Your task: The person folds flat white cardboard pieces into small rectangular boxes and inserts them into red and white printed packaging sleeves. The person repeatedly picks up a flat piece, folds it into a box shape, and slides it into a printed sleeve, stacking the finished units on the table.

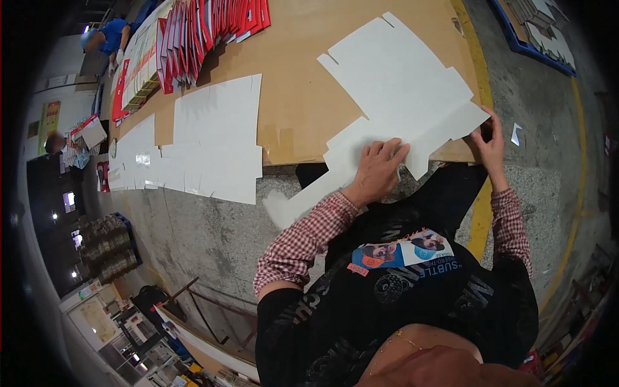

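Note:
A white die-cut cardboard blank with slots and flaps lies on the brown table in front of me, its near part reaching past the table edge. My left hand rests on the blank near that edge, fingers extended and pressing down on its surface. At the blank's right end my right hand pinches a flap that is tilted up a little, thumb underneath and partly hidden. A long narrow strip of the blank passes under my left forearm and hangs over the floor.
More white cardboard blanks lie at the table's left, overhanging its edge. Red-and-white folded cartons stand in a row at the far left, beside strapped bundles. A blue pallet holds stacks at far right. Two people work beyond the left side.

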{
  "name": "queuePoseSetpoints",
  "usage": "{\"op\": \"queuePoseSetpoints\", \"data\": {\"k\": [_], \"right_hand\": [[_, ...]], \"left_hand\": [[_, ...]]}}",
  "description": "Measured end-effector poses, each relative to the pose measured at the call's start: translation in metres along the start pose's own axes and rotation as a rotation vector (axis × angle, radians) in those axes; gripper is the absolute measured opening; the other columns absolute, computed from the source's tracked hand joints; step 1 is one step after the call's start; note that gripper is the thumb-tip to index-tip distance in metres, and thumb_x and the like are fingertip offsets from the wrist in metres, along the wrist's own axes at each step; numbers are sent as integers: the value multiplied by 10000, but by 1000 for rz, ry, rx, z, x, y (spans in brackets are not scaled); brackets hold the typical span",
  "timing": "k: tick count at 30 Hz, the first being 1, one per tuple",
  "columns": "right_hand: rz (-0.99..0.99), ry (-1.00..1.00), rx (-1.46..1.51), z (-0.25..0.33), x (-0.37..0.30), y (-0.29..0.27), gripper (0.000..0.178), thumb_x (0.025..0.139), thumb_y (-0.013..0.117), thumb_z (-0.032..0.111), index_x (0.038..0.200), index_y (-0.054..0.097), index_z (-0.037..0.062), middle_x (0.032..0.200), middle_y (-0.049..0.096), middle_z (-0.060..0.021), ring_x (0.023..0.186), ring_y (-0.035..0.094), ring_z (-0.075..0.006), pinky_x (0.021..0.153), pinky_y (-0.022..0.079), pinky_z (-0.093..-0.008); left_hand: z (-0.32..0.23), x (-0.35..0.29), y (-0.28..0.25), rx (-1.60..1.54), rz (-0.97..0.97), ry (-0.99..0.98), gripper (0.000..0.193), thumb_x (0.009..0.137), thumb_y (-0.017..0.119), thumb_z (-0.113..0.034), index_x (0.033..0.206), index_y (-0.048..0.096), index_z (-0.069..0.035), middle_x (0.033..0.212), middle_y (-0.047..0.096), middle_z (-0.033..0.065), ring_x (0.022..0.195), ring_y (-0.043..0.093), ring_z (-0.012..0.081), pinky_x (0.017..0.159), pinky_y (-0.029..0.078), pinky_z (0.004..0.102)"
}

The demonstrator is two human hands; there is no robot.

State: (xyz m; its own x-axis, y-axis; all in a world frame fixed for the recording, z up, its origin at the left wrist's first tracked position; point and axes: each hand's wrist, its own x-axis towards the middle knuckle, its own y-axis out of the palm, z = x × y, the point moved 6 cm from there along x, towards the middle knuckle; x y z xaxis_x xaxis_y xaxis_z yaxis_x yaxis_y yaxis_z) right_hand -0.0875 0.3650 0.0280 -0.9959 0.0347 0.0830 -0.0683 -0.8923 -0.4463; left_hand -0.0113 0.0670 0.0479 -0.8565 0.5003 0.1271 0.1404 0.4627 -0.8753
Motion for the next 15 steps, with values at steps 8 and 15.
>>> {"op": "queuePoseSetpoints", "data": {"k": [8, 15], "right_hand": [[185, -343, -259, 27, 34, -11, 309, 767, 780, 125, 1051, 665, 79, 1330, 642, -50, 1380, 458, -288, 1153, 345, -438], [397, -315, 5, -18, 47, -13, 182, 773, 733, -24, 942, 691, 28, 1160, 720, -82, 1276, 574, -300, 1082, 434, -429]], "left_hand": [[-1, -6, 20, -167, -238, -62, 592, 766, 739, -130, 1332, 572, -82, 1280, 538, 123, 1127, 505, 328, 980, 396, 456], [50, -142, -30, -209, -675, -625, 285, 860, 700, -146, 1094, 600, -18, 1103, 606, 164, 1067, 559, 365, 986, 417, 437]]}}
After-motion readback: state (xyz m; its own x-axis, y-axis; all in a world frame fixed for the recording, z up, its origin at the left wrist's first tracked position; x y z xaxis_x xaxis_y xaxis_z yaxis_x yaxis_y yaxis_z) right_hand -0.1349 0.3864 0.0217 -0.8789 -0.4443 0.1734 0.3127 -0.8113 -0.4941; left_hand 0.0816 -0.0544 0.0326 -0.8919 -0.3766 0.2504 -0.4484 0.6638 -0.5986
